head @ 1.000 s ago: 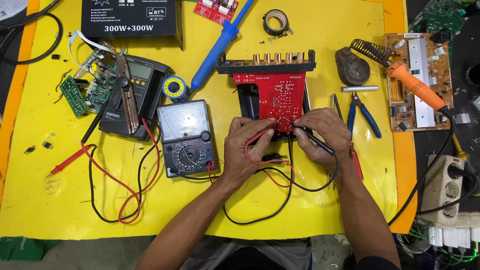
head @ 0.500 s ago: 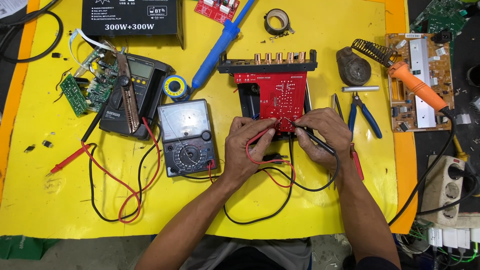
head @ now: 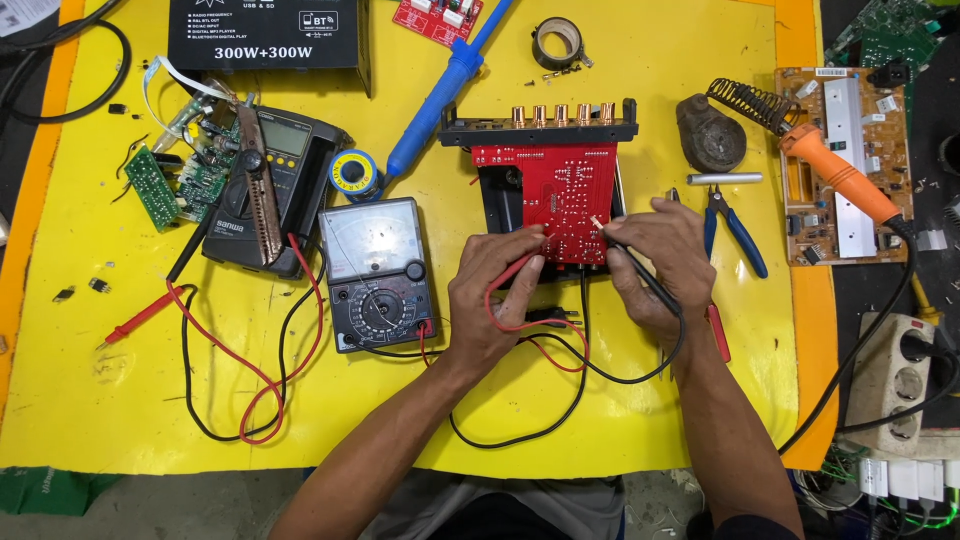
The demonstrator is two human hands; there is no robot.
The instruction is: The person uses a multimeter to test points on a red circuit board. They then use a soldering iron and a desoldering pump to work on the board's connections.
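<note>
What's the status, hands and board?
Left hand holds red probe on red circuit board. Right hand holds black probe on it. Analog multimeter beside left hand; nothing blocking.

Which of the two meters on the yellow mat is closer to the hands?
The analog needle meter, just beside the left hand. The dark digital meter lies farther off, with a screen instead of a needle.

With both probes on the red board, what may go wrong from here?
The red probe in the left hand and the black probe in the right hand touch close points on the red circuit board; a slip might bridge them. The looped leads could snag a wrist.
</note>
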